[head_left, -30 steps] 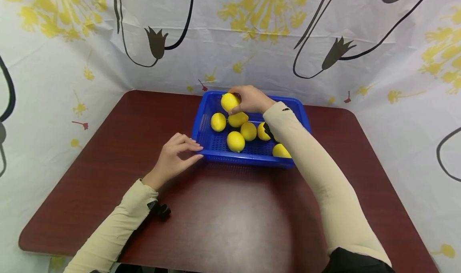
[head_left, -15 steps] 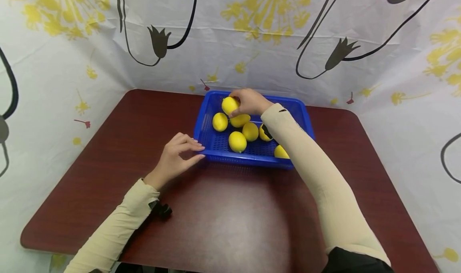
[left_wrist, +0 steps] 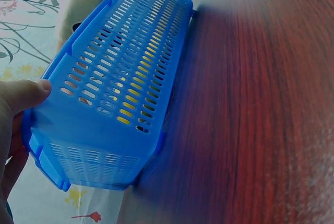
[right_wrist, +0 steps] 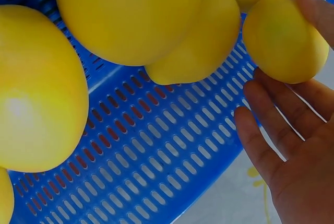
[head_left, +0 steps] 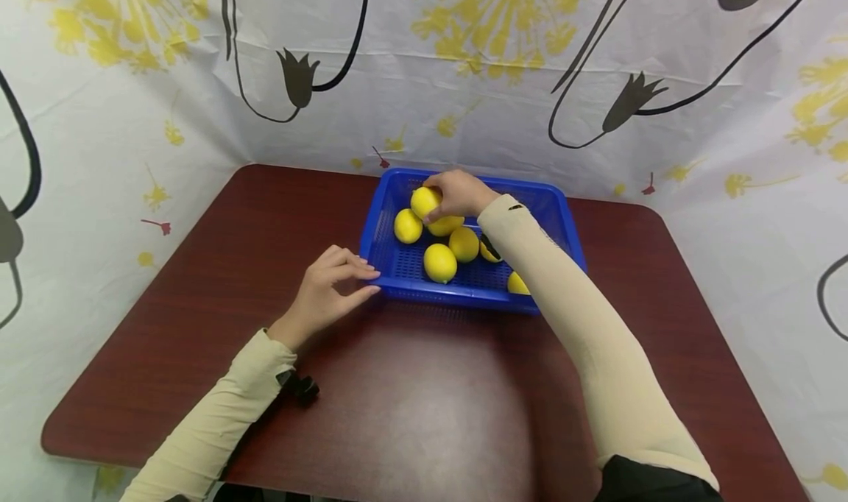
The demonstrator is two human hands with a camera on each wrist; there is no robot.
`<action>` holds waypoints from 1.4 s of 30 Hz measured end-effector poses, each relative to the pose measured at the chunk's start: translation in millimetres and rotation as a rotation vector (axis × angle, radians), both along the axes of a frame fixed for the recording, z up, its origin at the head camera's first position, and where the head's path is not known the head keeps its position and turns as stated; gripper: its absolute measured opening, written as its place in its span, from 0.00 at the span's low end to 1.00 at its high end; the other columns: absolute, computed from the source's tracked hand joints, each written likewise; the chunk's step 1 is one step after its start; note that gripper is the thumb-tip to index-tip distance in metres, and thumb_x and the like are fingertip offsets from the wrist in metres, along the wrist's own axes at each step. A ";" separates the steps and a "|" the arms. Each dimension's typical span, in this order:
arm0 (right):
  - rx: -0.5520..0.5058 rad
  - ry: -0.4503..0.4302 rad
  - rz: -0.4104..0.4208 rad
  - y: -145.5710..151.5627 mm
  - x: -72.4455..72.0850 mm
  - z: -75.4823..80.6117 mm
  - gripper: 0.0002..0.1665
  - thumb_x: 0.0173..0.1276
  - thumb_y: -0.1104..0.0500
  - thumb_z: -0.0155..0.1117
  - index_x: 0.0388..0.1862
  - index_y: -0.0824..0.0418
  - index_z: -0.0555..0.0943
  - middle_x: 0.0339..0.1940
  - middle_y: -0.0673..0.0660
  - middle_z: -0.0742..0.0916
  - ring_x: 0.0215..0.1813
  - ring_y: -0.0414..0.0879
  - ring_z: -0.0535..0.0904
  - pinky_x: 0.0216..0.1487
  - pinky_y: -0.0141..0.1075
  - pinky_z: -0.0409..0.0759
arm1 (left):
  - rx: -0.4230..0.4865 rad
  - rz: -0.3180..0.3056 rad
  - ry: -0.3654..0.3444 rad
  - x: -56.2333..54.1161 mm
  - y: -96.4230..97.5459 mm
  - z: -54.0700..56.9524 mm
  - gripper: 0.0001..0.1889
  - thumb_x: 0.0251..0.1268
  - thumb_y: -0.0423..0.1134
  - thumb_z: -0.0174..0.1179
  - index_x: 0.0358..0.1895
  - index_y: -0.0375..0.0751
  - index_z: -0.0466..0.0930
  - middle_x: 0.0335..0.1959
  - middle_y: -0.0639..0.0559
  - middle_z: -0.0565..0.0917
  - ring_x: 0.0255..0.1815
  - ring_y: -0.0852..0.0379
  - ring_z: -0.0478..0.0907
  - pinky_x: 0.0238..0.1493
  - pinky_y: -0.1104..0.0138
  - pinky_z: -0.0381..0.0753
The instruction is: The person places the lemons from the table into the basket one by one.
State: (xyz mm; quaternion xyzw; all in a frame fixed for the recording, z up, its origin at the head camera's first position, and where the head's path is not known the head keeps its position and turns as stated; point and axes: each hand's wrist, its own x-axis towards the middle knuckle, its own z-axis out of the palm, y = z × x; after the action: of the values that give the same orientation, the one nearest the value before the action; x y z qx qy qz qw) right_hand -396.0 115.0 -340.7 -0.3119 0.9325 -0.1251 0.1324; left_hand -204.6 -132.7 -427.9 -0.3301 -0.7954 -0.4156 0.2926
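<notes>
My right hand [head_left: 461, 194] holds a yellow lemon [head_left: 423, 203] between thumb and fingers, low inside the back left of the blue plastic basket [head_left: 457, 297]. In the right wrist view, the held lemon [right_wrist: 284, 38] sits between the thumb and the spread fingers. Several other lemons lie in the basket, among them one at the left [head_left: 407, 226] and one near the front [head_left: 440, 263]. My left hand [head_left: 326, 287] pinches the basket's front left corner. In the left wrist view its thumb [left_wrist: 28, 92] lies on the outer rim, with the fingers partly hidden around the corner.
The basket stands near the back edge of a dark red-brown table [head_left: 424, 406]. A white patterned cloth [head_left: 424, 82] hangs behind and at both sides. My right forearm [head_left: 563, 310] crosses over the basket's right part and hides some of it.
My right hand has lowered the lemon further into the basket, towards the other lemons. The left hand stays at the corner. The whole head view has shifted slightly.
</notes>
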 end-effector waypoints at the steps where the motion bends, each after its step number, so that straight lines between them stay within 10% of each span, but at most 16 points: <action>1: 0.008 0.000 -0.001 -0.1 0.5 -0.3 0.43 0.59 0.43 0.75 0.70 0.56 0.72 0.64 0.57 0.81 0.58 0.50 0.79 0.60 0.46 0.78 | 0.001 -0.001 0.000 0.2 0.4 -0.1 0.12 0.45 0.33 0.78 0.37 0.43 0.91 0.36 0.50 0.88 0.43 0.53 0.78 0.49 0.68 0.75; 42: 0.197 0.053 0.014 9.0 15.0 -8.4 0.43 0.55 0.32 0.72 0.61 0.58 0.80 0.59 0.57 0.80 0.61 0.54 0.71 0.60 0.49 0.76 | -0.001 0.007 0.004 1.8 0.5 0.9 0.13 0.44 0.32 0.78 0.37 0.42 0.91 0.36 0.49 0.87 0.43 0.53 0.77 0.49 0.68 0.75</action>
State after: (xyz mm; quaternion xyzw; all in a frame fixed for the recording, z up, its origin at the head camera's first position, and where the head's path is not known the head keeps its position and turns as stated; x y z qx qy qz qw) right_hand -381.0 124.0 -349.1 -0.3073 0.9412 -0.0236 0.1387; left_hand -202.8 -132.2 -427.0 -0.3284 -0.7962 -0.4135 0.2954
